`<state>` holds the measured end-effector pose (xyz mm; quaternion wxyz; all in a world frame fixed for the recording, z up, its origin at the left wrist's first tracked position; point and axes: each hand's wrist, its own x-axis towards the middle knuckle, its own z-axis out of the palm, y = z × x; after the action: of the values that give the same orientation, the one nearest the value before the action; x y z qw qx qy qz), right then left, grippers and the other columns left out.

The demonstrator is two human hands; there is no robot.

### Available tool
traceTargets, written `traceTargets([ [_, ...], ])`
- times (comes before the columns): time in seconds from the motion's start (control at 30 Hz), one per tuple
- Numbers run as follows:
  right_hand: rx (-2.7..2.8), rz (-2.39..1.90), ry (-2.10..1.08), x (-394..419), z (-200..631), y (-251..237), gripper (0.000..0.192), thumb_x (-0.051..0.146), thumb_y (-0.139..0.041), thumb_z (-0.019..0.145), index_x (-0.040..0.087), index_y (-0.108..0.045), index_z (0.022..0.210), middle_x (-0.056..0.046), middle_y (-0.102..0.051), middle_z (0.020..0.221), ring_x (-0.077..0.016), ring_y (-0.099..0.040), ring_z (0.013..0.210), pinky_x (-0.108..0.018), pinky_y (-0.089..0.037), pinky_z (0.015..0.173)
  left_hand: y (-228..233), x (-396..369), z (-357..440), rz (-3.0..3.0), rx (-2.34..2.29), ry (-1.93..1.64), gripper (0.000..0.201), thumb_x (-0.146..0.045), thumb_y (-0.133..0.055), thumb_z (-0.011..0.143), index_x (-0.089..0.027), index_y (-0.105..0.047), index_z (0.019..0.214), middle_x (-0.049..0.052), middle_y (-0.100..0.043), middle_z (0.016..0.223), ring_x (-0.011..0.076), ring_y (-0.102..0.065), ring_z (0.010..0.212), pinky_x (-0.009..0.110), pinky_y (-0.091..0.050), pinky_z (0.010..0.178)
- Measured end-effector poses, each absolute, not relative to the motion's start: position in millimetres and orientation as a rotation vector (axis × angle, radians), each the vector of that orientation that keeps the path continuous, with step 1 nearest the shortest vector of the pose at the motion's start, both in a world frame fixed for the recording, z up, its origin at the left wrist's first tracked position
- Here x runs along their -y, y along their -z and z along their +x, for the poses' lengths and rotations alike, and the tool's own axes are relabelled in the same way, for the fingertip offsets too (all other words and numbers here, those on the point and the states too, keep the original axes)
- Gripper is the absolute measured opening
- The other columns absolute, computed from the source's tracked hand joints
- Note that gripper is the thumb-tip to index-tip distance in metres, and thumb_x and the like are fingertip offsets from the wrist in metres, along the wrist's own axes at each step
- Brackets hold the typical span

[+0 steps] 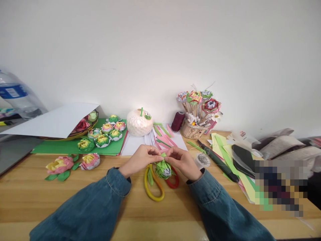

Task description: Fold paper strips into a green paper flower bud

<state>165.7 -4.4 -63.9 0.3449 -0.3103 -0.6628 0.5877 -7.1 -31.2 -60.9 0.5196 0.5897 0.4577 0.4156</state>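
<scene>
A green and pale grey-blue folded paper flower [164, 170] is held between my two hands in the middle of the view. My left hand [141, 158] has its thumb and fingers pinched on the flower's upper edge. From the other side, my right hand [183, 160] pinches the same green paper, its fingertips close to the left ones. Just below the flower lies a pair of scissors [155, 197] with one yellow and one red handle. The blades are hidden behind the flower and my hands. A green paper strip [150, 176] lies within the yellow handle.
Several finished paper flowers [102, 140] sit on a green sheet [57, 147] at left. Cut strips [167, 137] lie on white paper behind my hands. A basket [194, 130] of stemmed flowers, a maroon thread spool [177, 122], a pin tub [202, 160] and a black-handled tool [220, 162] are at right.
</scene>
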Motion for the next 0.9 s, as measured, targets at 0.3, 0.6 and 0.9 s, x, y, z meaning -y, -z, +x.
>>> traceTargets([
  [0.3, 1.738, -0.826, -1.617, 5.0, 165.8, 60.4, 0.024, 0.033, -0.068, 0.066, 0.014, -0.053, 0.068, 0.002, -0.053, 0.066, -0.0089, -0.048, 0.059, -0.023, -0.037, 0.057, 58.7, 32.5, -7.4, 1.322, -1.028, -0.907, 0.021, -0.03, -0.066, 0.063, -0.011, -0.059, 0.066, -0.001, -0.056, 0.061, 0.0091, -0.049, 0.057, 0.023, -0.038, 0.058],
  [0.6, 1.749, -0.845, -1.617, 5.6, 166.3, 58.1, 0.023, 0.032, -0.066, 0.067, 0.014, -0.053, 0.067, 0.001, -0.054, 0.064, -0.0089, -0.05, 0.058, -0.024, -0.04, 0.058, 57.7, 33.0, -6.6, 1.229, -1.0, -0.952, 0.018, -0.022, -0.069, 0.059, -0.011, -0.06, 0.071, 0.0, -0.06, 0.064, 0.009, -0.053, 0.061, 0.023, -0.039, 0.061],
  [0.9, 2.108, -0.9, -0.884, 10.5, 165.4, 67.8, 0.007, 0.022, -0.056, 0.074, 0.016, -0.055, 0.07, 0.001, -0.057, 0.063, -0.0096, -0.05, 0.056, -0.023, -0.041, 0.056, 67.4, 29.1, -3.4, 1.407, -1.086, -1.043, 0.006, -0.014, -0.062, 0.061, -0.012, -0.061, 0.067, -0.001, -0.06, 0.062, 0.0097, -0.053, 0.059, 0.022, -0.04, 0.058],
])
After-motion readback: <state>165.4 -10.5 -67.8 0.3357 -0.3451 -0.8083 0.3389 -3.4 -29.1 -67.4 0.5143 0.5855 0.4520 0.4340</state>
